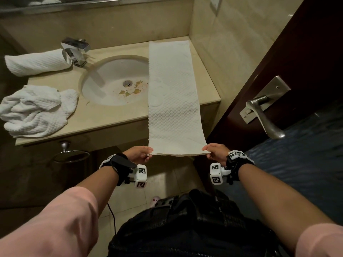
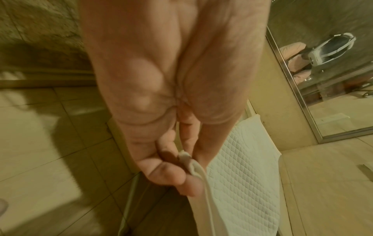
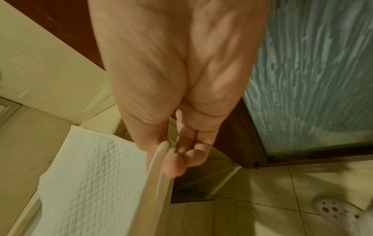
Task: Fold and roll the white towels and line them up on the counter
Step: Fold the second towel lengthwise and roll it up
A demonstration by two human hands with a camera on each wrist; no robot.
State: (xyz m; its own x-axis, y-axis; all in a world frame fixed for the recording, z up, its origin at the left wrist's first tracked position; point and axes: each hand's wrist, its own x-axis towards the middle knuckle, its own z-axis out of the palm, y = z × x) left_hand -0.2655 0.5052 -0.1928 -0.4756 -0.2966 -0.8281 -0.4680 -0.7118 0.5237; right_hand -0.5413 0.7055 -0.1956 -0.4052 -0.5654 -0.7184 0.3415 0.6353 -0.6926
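A long, narrow folded white towel [image 1: 172, 93] lies along the right side of the counter [image 1: 104, 119], its far end at the back wall and its near end held out past the counter's front edge. My left hand [image 1: 142, 153] pinches the near left corner [image 2: 193, 167] between thumb and fingers. My right hand [image 1: 213, 151] pinches the near right corner [image 3: 161, 153] the same way. A rolled white towel [image 1: 37, 62] lies at the counter's back left, beside the faucet. A crumpled white towel [image 1: 35, 110] sits at the front left.
A round sink [image 1: 115, 80] with brown stains fills the counter's middle, and the long towel covers its right rim. A chrome faucet [image 1: 76, 51] stands behind it. A dark door with a metal handle [image 1: 263, 114] is close on the right. A towel ring [image 1: 71, 154] hangs below the counter.
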